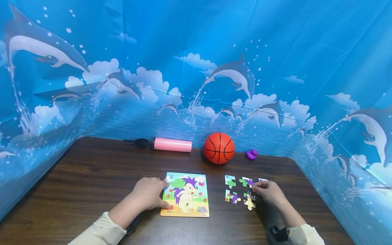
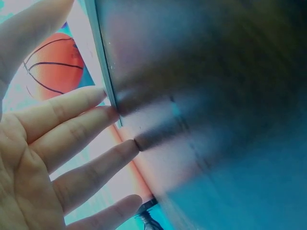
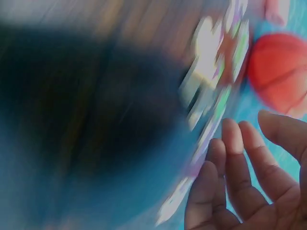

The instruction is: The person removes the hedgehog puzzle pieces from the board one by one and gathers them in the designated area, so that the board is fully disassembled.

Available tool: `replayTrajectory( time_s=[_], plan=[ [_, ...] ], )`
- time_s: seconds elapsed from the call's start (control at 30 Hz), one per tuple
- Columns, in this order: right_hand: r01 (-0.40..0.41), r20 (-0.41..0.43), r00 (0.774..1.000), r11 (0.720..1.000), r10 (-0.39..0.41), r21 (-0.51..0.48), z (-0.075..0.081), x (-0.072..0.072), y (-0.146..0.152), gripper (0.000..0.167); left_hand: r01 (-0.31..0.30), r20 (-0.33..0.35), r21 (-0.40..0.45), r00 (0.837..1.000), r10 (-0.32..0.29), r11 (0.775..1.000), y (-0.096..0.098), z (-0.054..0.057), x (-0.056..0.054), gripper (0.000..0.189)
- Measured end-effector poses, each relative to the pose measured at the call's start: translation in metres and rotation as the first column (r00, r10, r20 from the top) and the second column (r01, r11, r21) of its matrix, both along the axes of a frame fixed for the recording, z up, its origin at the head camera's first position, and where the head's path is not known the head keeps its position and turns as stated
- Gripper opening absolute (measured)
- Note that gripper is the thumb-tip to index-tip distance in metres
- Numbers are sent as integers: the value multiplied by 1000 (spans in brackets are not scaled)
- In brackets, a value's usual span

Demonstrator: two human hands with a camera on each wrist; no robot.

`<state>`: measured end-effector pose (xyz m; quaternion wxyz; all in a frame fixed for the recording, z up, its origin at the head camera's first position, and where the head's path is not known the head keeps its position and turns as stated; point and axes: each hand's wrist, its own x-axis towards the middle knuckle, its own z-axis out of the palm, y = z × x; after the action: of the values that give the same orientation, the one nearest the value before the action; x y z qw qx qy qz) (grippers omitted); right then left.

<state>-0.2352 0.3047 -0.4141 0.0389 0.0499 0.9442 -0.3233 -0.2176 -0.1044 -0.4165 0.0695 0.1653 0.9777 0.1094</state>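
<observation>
A square picture puzzle [image 1: 192,194] of a purple-spined hedgehog lies flat on the table, its picture whole. My left hand [image 1: 149,193] touches its left edge, thumb at the lower corner and fingers stretched along the side. In the left wrist view, the fingers [image 2: 79,136] look straight and spread against the board's thin edge [image 2: 103,52]. Right of the board lie several loose jigsaw pieces [image 1: 231,181]. Over the rightmost ones is my right hand [image 1: 270,192], fingers bent slightly and partly covering pieces. The right wrist view, though blurred, shows thumb and fingers [image 3: 235,143] apart beside the pieces.
Behind the puzzle stand an orange basketball [image 1: 218,148], a pink hand pump [image 1: 172,144] with a black nozzle, and a small purple toy duck [image 1: 251,154]. A blue dolphin curtain [image 1: 196,68] hangs round the back and sides of the dark wooden table [image 1: 101,170].
</observation>
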Motion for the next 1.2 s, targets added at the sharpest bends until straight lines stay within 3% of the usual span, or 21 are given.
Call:
replayTrajectory(
  time_s=[0.1,0.23,0.37,0.47,0.63,0.9,1.2],
  plan=[
    [-53,-42,998,997,56,59,2,-1,-29,13,0,-3,-2,1000,0,1000,-1,1,1,75],
    [-195,-19,980,980,196,48,3,-2,-76,19,1,-1,7,1000,-1,1000,-1,1,2,75],
    [-376,32,926,925,375,57,1,-2,-119,37,2,1,14,1000,-2,1000,-1,0,4,74],
    [-445,64,895,891,441,93,0,-1,-143,55,1,-2,15,1000,-1,1000,1,0,4,74],
    [-453,104,891,876,441,164,-2,1,-165,74,5,-6,23,1000,-5,1000,3,1,4,73],
    [-444,56,894,862,445,243,-3,-2,-171,63,3,-17,18,1000,-3,1000,2,3,4,74],
    [-484,48,874,857,484,176,-6,-3,-168,64,1,-12,20,1000,-1,1000,2,3,4,74]
  ],
)
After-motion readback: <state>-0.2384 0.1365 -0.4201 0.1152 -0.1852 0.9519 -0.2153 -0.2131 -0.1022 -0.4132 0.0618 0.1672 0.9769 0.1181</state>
